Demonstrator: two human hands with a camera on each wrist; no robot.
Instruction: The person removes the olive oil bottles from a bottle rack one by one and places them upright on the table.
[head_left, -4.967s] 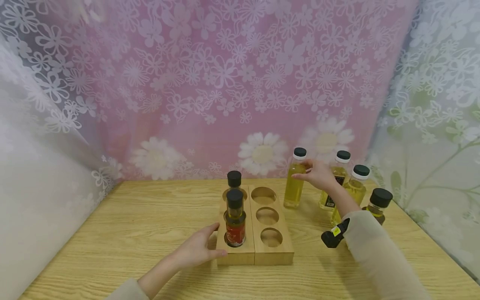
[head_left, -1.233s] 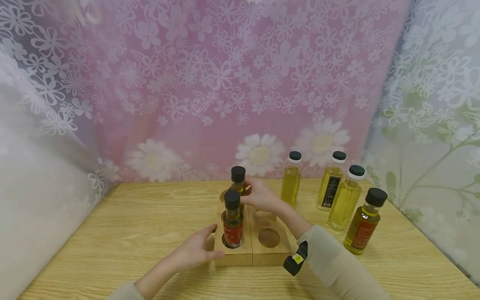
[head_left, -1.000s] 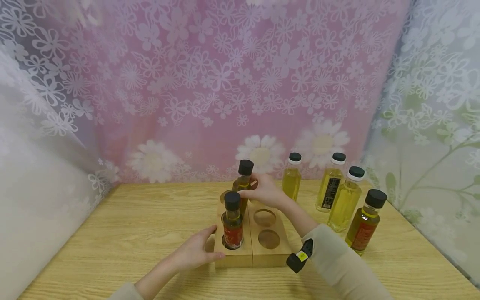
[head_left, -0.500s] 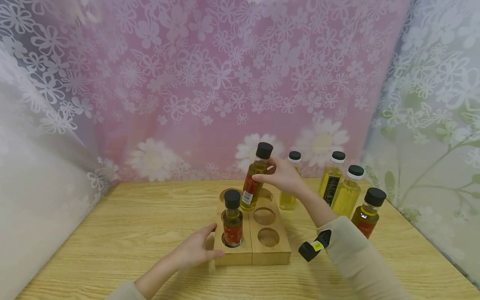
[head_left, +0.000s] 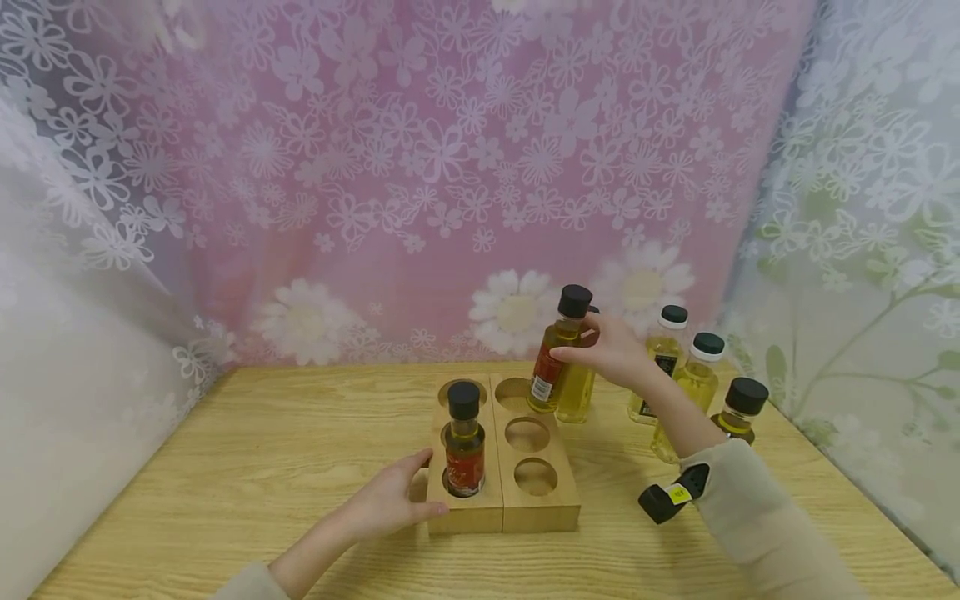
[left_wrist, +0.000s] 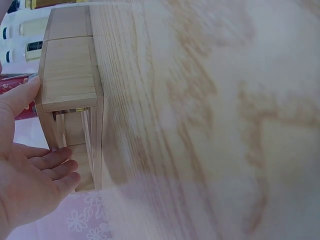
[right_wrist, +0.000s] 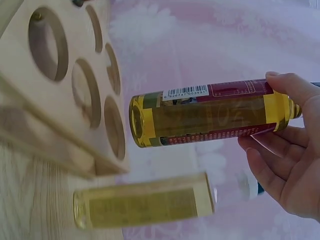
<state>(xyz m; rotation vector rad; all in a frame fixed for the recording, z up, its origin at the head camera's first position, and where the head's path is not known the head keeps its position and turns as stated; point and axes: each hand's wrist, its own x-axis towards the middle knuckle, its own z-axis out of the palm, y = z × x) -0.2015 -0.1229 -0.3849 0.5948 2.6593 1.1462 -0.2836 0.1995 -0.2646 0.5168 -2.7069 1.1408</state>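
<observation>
My right hand pinches the red-labelled bottle near its neck, tilted in the air beyond the wooden rack. My left hand, fingers relaxed, rests on the rack's near-left corner.

Pale wooden rack on a light wood-grain table. At its 1 o'clock, a lifted bottle of golden oil with a dark red label and black cap. At 3 o'clock, yellow-oil bottles with black and white caps. Behind, a pink curtain printed with white flowers.
</observation>
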